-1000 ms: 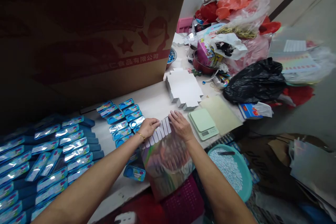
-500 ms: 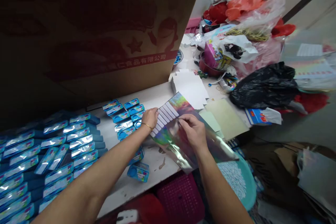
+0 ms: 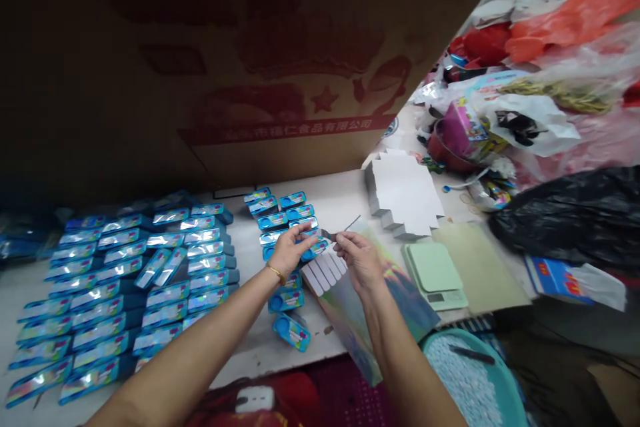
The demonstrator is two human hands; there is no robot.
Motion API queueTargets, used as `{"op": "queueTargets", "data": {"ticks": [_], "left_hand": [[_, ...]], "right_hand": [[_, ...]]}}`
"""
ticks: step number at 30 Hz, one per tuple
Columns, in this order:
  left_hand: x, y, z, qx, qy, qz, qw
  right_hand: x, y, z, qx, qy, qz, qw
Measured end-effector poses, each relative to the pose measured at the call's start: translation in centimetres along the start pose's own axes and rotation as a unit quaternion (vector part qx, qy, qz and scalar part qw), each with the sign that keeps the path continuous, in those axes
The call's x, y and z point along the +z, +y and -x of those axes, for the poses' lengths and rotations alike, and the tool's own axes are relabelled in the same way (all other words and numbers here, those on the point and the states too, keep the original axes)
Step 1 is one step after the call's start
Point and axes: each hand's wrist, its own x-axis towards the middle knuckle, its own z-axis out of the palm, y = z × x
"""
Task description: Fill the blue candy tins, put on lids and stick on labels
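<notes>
Between my hands is a small, thin sticker strip (image 3: 328, 235), its face hard to make out. My right hand (image 3: 361, 263) pinches one end with thumb and forefinger. Finger and thumb of my left hand (image 3: 290, 252), bracelet at the wrist, close at the other end, above blue boxes. Under my right hand a shiny rainbow sheet (image 3: 345, 317) lies across the table edge, carrying a row of white label strips (image 3: 325, 271). Small blue boxes (image 3: 286, 300) with clear windows stand beside and below my left hand, and one box (image 3: 291, 332) lies askew near the front.
Many blue boxes (image 3: 165, 293) stand in rows at left. A large cardboard carton (image 3: 280, 140) walls off the back. Stacked white card blanks (image 3: 405, 190), a pale green scale (image 3: 434, 273) and a teal basin (image 3: 515, 393) of small pale pieces are at right. Bags (image 3: 565, 213) crowd beyond.
My hands have risen off the sheet and come together, with the sticker strip now between them. The rainbow sheet lies lower on the table. The view has swung left.
</notes>
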Motion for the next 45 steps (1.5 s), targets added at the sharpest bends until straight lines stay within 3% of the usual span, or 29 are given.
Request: {"op": "queueTargets", "data": {"ticks": [5,14,17,20,23,26,28,31,34,39,42,45], "left_hand": [[-3.4,1.0,1.2,-0.034,0.032,0.041,0.998],[-10.9,1.9,-0.1,-0.021,0.079,-0.016,0.997],[-12.4,1.6,-1.2,-0.004,0.072,-0.072,0.995],[-13.4,1.0,-2.5,0.056,0.086,-0.174,0.979],[-14.1,0.4,-3.4,0.097,0.118,-0.250,0.956],[-14.2,0.0,-3.4,0.098,0.158,-0.257,0.948],[-14.0,0.1,-2.9,0.073,0.166,-0.203,0.962],[-13.3,0.7,-1.8,0.008,0.129,-0.062,0.990],[-12.7,1.4,-1.0,-0.044,0.102,0.076,0.991],[-12.4,0.8,-1.5,-0.056,0.154,0.091,0.982],[-12.6,-0.4,-2.6,-0.032,0.180,0.052,0.982],[-13.0,-1.7,-3.7,-0.005,0.196,-0.009,0.981]], "right_hand": [[3.1,2.0,0.1,0.054,-0.026,-0.031,0.998],[9.9,5.6,-1.3,0.033,-0.001,0.025,0.999],[11.3,6.6,-2.2,-0.016,0.028,0.085,0.996],[11.8,7.6,-3.7,-0.106,0.065,0.192,0.974],[12.1,8.1,-4.7,-0.164,0.086,0.272,0.944],[12.6,7.7,-4.5,-0.148,0.060,0.246,0.956],[13.0,6.8,-3.7,-0.118,0.033,0.203,0.971],[13.5,5.4,-2.4,-0.086,0.007,0.156,0.984],[13.8,4.9,-2.2,-0.051,0.013,0.114,0.992],[13.5,6.8,-3.2,-0.043,0.033,0.104,0.993],[13.2,8.2,-3.9,-0.098,0.050,0.188,0.976],[13.0,9.0,-4.5,-0.178,0.073,0.317,0.929]]}}
